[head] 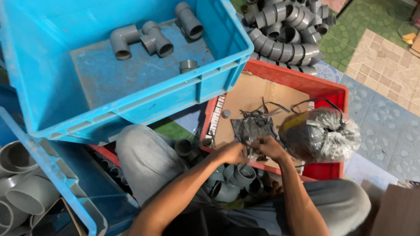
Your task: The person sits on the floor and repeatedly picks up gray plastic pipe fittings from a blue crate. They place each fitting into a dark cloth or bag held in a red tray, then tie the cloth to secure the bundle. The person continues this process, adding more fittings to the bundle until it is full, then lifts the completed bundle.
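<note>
My left hand (230, 153) and my right hand (267, 147) meet over the near edge of a red crate (302, 81), both pinching a small dark piece between the fingertips; what it is cannot be made out. Just beyond them lies a crumpled dark plastic bag (250, 126) with black strips on a cardboard liner (253, 94). A clear bag holding a dark round bundle (321, 133) sits to the right of my right hand. Grey pipe elbows (238, 177) lie in my lap below the hands.
A blue crate (131, 94) at upper left holds a few grey pipe fittings (151, 39). A heap of grey elbows (286, 32) lies beyond the red crate. Larger grey fittings (22, 183) sit at lower left. Patterned floor tiles (385, 109) spread to the right.
</note>
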